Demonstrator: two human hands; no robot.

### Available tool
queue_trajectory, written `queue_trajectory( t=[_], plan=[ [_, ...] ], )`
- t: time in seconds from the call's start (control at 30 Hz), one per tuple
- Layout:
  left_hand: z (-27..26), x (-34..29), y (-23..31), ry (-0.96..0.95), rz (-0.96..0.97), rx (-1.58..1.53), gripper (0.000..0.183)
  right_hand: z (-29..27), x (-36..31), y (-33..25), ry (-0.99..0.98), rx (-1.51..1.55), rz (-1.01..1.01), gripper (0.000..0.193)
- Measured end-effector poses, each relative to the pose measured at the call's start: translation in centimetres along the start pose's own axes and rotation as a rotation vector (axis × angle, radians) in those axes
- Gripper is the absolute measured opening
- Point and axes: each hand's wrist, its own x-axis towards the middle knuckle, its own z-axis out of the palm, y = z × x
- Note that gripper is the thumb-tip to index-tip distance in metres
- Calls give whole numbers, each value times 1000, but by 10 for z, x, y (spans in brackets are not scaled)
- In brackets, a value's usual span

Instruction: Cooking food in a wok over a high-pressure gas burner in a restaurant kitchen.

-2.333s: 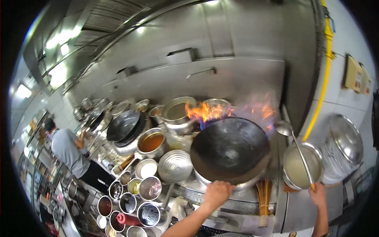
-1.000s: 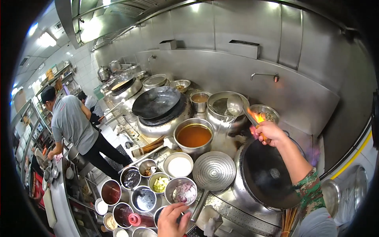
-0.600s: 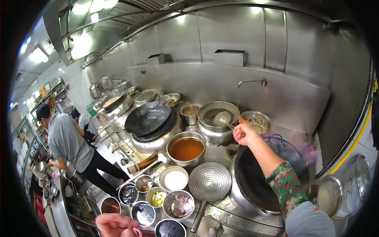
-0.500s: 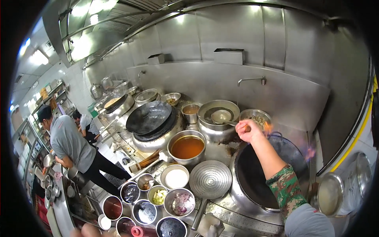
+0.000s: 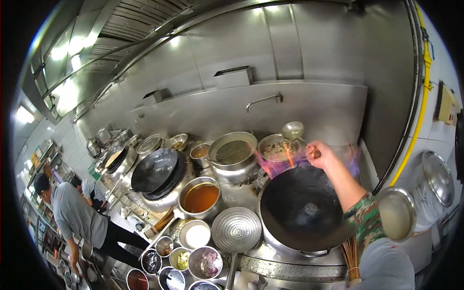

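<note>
My right hand (image 5: 321, 154) is closed round the wooden-ended handle of a metal ladle (image 5: 293, 130). The ladle's bowl hangs above the back rim of a steel bowl of brownish food pieces (image 5: 279, 149). Below my forearm lies a large black wok (image 5: 290, 193) on its burner, with a shiny spot that looks like liquid at its bottom. Orange and purplish flames (image 5: 291, 159) lick up between the wok's far edge and the food bowl. No part of my left hand shows.
Left of the wok rest a perforated strainer (image 5: 236, 229), a pot of orange-brown liquid (image 5: 200, 197) and a pot of greenish liquid (image 5: 234, 152). Several seasoning bowls, one with chopped onion (image 5: 209, 263), stand at the front. A bamboo brush (image 5: 352, 258) is near my sleeve. A co-worker (image 5: 79, 212) bends at the far left.
My view has turned right. My right hand has carried the ladle from over the pot of greenish liquid to above the food bowl. Flames have spread along the wok's far edge.
</note>
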Motion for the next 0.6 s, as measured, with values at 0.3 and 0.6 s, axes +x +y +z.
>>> queue_trajectory(
  t=[0.3,0.6],
  plan=[
    [-82,-53,35,175,-285,879,38,-90,-12,-72,784,-2409,-540,36],
    [-86,-65,12,54,-281,994,43,11,56,90,47,-1785,-471,22]
  ],
)
